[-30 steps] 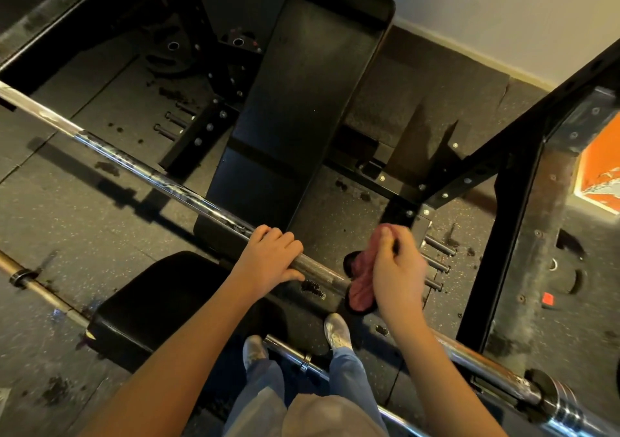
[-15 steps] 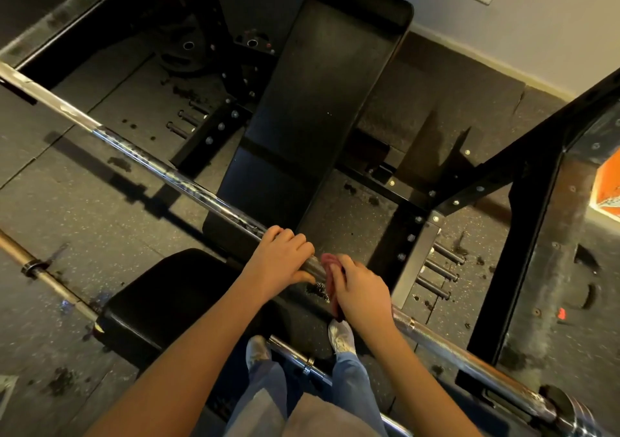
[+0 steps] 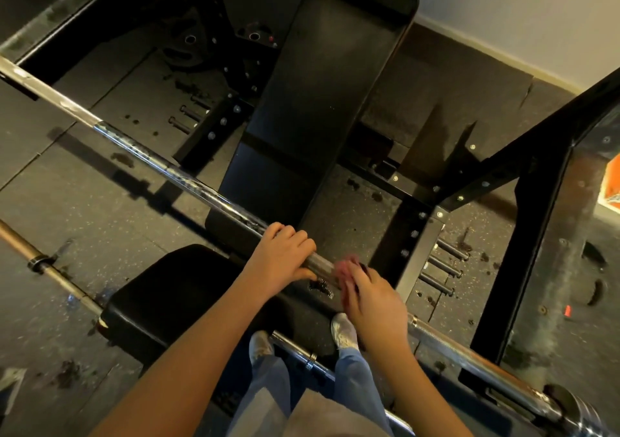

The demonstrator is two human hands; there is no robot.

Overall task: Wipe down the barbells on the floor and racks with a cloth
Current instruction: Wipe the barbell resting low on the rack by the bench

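A long chrome barbell [image 3: 161, 163] runs on the rack from upper left to lower right. My left hand [image 3: 285, 253] grips its shaft near the middle. Just to the right, my right hand [image 3: 370, 297] holds a pink cloth [image 3: 345, 270] wrapped against the bar; hand and cloth are blurred with motion. A second barbell [image 3: 50, 267] lies on the floor, passing under the bench seat and by my feet.
A black bench [image 3: 322, 101] lies below the racked bar, its seat pad [image 3: 174, 299] near my legs. Black rack uprights [image 3: 543, 235] stand at right with storage pegs [image 3: 446, 265]. Weight plates [image 3: 188, 50] lie at the back left on the rubber floor.
My right hand slid the cloth leftward along the bar toward my left hand, then a little back to the right. The left hand kept its grip.
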